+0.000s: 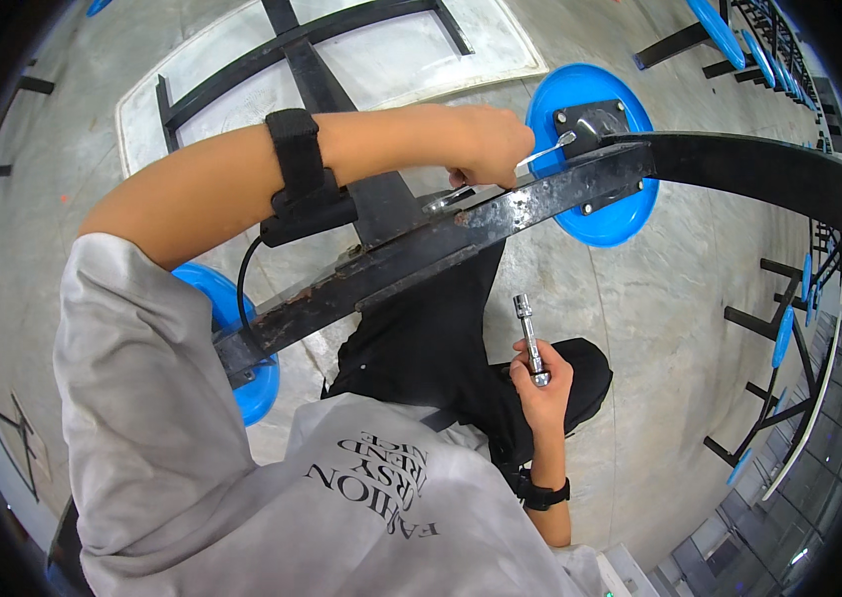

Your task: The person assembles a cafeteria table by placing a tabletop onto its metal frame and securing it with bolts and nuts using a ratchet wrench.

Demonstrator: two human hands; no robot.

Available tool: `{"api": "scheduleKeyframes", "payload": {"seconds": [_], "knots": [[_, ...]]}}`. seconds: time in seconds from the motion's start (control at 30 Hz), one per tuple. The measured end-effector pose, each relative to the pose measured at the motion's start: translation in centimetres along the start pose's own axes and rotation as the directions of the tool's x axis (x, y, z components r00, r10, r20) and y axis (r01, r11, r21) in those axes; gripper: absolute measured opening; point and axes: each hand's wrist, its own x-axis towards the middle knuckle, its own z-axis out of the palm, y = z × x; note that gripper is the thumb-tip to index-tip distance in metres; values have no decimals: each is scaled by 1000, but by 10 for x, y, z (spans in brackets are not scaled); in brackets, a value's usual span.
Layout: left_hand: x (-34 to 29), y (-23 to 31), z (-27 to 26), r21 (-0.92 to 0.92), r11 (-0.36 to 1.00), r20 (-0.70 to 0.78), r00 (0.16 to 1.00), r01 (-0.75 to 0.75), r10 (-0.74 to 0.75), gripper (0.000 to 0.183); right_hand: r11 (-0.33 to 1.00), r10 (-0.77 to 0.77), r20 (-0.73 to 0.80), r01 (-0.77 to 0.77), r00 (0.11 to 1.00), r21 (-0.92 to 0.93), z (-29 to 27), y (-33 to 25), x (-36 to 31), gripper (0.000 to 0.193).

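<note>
The right hand (541, 383) grips a short silver socket driver (528, 336) upright near the lap; the left hand (489, 147) is closed on a slim silver spanner (546, 151) at the black bracket (590, 121) of the round blue plastic seat (600, 214), above the rusty black steel beam (421, 249); the spanner could slip off, since its head looks barely seated; the bolt itself is hidden, and the farther seats blur.

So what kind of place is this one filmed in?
Probably a workshop or assembly floor for canteen-style seating: bare concrete floor, a black metal frame with round blue seats being worked on with a wrench, and more such frames stacked alongside.
</note>
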Motion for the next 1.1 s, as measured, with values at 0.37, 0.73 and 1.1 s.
{"api": "scheduleKeyframes", "payload": {"seconds": [0.37,0.73,1.1], "knots": [[4,-18,-1,-438,891,257,966,122,-5,34,999,-18,-26,19,1000,47,3,-1,4,16],[-6,-16,7,-589,797,204,979,135,-15,39,999,-27,10,27,1000,28,11,-7,10,18],[-1,-23,13,-588,795,215,976,152,-28,37,999,-46,33,45,998,15,15,-7,12,18]]}}
